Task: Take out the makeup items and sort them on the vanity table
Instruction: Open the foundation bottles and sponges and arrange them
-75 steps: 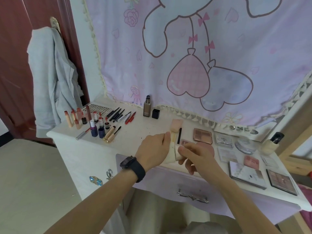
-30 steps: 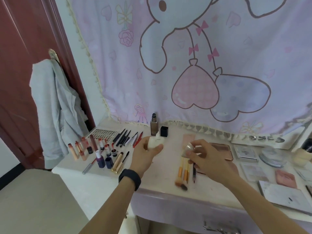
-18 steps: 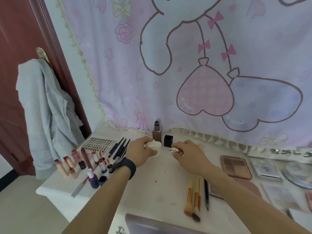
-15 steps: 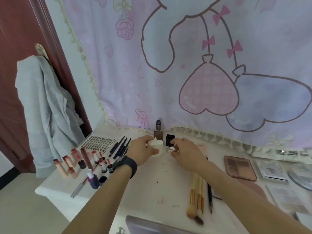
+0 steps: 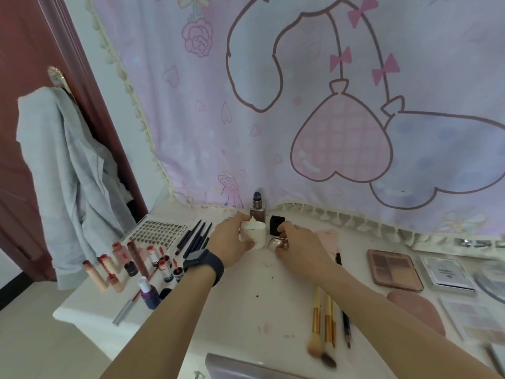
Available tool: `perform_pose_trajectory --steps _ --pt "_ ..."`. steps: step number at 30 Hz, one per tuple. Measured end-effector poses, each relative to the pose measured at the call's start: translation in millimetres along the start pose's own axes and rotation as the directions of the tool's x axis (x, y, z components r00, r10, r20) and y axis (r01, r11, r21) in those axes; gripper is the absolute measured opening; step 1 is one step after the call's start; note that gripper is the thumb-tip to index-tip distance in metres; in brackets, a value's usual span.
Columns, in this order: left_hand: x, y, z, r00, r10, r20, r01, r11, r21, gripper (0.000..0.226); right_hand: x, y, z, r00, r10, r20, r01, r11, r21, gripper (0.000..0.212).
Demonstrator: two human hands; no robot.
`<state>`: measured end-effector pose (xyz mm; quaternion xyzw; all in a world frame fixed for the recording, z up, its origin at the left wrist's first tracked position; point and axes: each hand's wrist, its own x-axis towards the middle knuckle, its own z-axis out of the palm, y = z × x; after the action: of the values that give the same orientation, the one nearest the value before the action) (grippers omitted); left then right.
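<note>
- Nearest, below both wrists, a drawer front [image 5: 246, 367] is cut off by the frame edge, so I cannot tell whether more items wait inside
- On the desk [image 5: 246, 302], just right of the right forearm, makeup brushes [image 5: 325, 321] lie side by side and look sorted
- Well left of the left hand stand lipsticks [image 5: 120, 263], with dark pencils [image 5: 195, 236] and a lash tray [image 5: 155, 232] behind them
- Well right of the right hand lie an eyeshadow palette [image 5: 393, 269] and flat compacts [image 5: 448, 272], blurred towards the frame edge
- The left hand [image 5: 232, 242] is curled round a white jar [image 5: 254, 233], on or just above the desk
- The right hand [image 5: 297, 246] pinches a small gold round piece [image 5: 277, 244] just beside the jar; lid or separate pot, I cannot tell
- Just beyond the fingers, a foundation bottle [image 5: 257, 206] and a black cube [image 5: 276, 224] stand against the curtain [image 5: 300, 105]
- The jar seems to be joining this group, so sorting looks well advanced, with these two pieces left to set down
</note>
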<state>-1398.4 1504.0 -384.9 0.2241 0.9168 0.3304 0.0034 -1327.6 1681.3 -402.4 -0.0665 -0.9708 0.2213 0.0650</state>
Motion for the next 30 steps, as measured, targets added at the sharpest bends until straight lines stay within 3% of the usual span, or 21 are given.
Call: perform_pose_trajectory --steps 10,16,22,27,30 --pt "-3 -3 -7 1.0 -0.021 -0.023 0.021 0.999 -0.03 0.041 2 1 0 1.0 0.018 0.009 -0.018 1.0 -0.004 0.034" --pt "-2 -3 -6 0.999 -0.026 -0.036 0.026 1.0 -0.008 0.043 -4 -1 -9 0.999 0.042 0.033 -0.044 0.998 0.048 0.044" --pt "-8 2 -16 0.995 -0.059 -0.082 0.056 0.998 -0.032 0.044 -67 -4 -31 0.99 0.017 -0.139 0.017 0.972 0.236 0.033" --pt "-44 21 -17 0.972 -0.106 -0.208 0.07 0.983 -0.171 0.037 -144 9 -40 0.974 0.015 -0.227 0.037 0.974 0.222 0.025" --pt "-77 37 -6 0.974 -0.094 -0.204 0.041 0.967 -0.251 0.033 -190 26 -32 0.945 -0.005 -0.328 0.075 0.977 0.201 0.025"
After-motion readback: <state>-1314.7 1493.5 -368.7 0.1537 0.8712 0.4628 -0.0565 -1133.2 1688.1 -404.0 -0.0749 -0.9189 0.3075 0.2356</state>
